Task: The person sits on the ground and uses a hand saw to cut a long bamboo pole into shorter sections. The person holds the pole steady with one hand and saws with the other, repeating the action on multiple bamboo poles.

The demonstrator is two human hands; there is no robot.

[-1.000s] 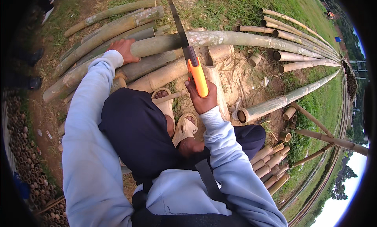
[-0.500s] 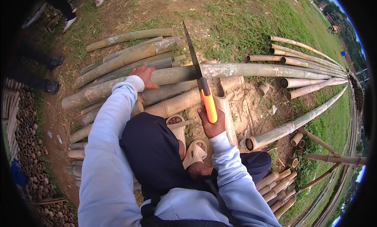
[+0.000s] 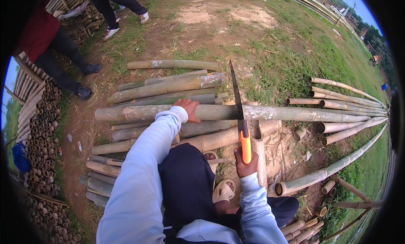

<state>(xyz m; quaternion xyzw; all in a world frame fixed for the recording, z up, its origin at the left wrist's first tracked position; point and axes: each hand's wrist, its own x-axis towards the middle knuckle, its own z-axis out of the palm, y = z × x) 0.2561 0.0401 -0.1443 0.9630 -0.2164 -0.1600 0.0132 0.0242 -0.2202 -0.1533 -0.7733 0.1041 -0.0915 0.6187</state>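
A long green-grey bamboo pole (image 3: 274, 113) lies crosswise in front of me, over other bamboo pieces. My left hand (image 3: 188, 109) is closed over the pole, left of the saw. In my right hand (image 3: 246, 163) is the orange handle of a hand saw (image 3: 236, 90), its dark blade pointing away from me. The blade crosses the pole beside a pale, blotchy stretch of its surface; how deep it sits in the bamboo I cannot tell. Below the pole, a split bamboo piece (image 3: 260, 159) runs toward me, next to my right hand.
Cut bamboo lengths (image 3: 168, 87) lie beyond and under the pole on the left. More long poles (image 3: 346, 102) fan out at the right. Stacked bamboo (image 3: 38, 159) stands at the far left, near a blue item (image 3: 20, 156). Two people's legs (image 3: 63, 54) show at upper left.
The view has tilted up and shifted left, so the pole and hands appear lower and further right. My left hand stays on the pole and my right hand keeps the saw across it.
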